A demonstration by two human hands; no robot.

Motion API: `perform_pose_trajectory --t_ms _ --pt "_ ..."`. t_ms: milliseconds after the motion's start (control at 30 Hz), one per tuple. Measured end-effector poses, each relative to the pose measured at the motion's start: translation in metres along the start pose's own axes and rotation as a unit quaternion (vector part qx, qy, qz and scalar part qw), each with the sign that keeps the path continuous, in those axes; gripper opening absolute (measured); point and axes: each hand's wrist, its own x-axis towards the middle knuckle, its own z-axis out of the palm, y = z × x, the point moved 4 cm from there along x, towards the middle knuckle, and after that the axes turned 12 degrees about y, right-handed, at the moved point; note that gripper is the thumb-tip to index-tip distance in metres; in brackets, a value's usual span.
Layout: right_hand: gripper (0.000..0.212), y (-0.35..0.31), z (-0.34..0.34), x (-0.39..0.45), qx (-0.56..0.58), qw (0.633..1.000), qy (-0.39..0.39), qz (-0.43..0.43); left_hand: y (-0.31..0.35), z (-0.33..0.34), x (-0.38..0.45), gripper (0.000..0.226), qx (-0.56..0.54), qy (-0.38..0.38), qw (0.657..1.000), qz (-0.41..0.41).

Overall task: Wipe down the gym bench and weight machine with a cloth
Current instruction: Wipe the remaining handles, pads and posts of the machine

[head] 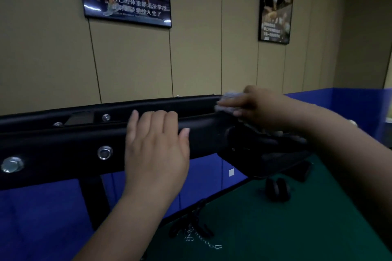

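A black machine frame (63, 146) with silver bolts runs across the view from left to right. My left hand (156, 148) lies flat against its front beam, fingers straight and hooked a little over the top edge. My right hand (258, 108) holds a crumpled grey cloth (230, 101) and presses it on the rear black rail at the right. Part of the cloth is hidden under my fingers. Below my right hand sits a black rounded part of the machine (250, 144).
A green mat (275, 229) covers the floor at lower right, with a black strap and a metal chain with a clip (203, 239) on it, and a small black object (276, 189). Blue floor padding (42, 218) lies at left. Two posters hang on the beige wall.
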Motion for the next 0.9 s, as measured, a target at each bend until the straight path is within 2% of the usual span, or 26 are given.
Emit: perform_pose_trajectory --t_ms 100,167,233,300,333,400,500,633,700,767,833,900 --pt "0.042 -0.024 0.001 0.000 0.072 0.996 0.006 -0.057 0.015 0.008 0.000 0.034 -0.022 0.003 1.000 0.014" --pt "0.042 -0.005 -0.005 0.001 -0.006 0.998 0.001 -0.067 0.017 0.011 0.000 0.036 -0.026 0.006 0.999 0.020" --pt "0.036 0.025 -0.022 -0.002 -0.055 0.998 0.014 -0.027 0.018 0.013 -0.002 0.038 -0.021 0.008 1.000 0.022" --pt "0.029 0.041 -0.043 -0.011 0.004 0.998 0.055 0.004 0.019 0.014 -0.001 0.038 -0.018 0.015 1.000 0.015" --pt "0.029 0.039 -0.048 -0.015 0.065 0.996 0.067 -0.011 0.020 0.013 -0.001 0.038 -0.017 0.018 1.000 0.011" --pt "0.034 0.017 -0.046 -0.021 0.136 0.986 0.044 -0.082 0.020 0.013 -0.002 0.038 -0.013 0.023 1.000 0.009" --pt "0.036 -0.008 -0.014 -0.025 0.046 0.985 -0.056 -0.155 0.019 0.013 -0.003 0.038 -0.005 0.028 1.000 0.008" --pt "0.027 0.024 -0.032 -0.012 -0.055 0.993 0.015 -0.103 0.021 0.013 -0.002 0.038 -0.002 0.040 0.999 -0.006" --pt "0.030 0.030 -0.040 -0.011 0.007 0.994 0.050 -0.100 0.022 0.014 -0.003 0.038 0.003 0.040 0.999 -0.010" --pt "0.036 0.016 -0.027 -0.019 0.070 0.988 0.012 -0.139 0.023 0.014 -0.003 0.039 0.008 0.045 0.999 -0.010" --pt "0.041 0.006 -0.009 -0.026 0.066 0.984 -0.037 -0.160 0.023 0.014 -0.002 0.039 0.007 0.048 0.999 -0.010" --pt "0.047 0.018 -0.019 -0.018 0.024 0.992 -0.010 -0.124 0.023 0.014 -0.002 0.038 0.006 0.046 0.999 -0.009"
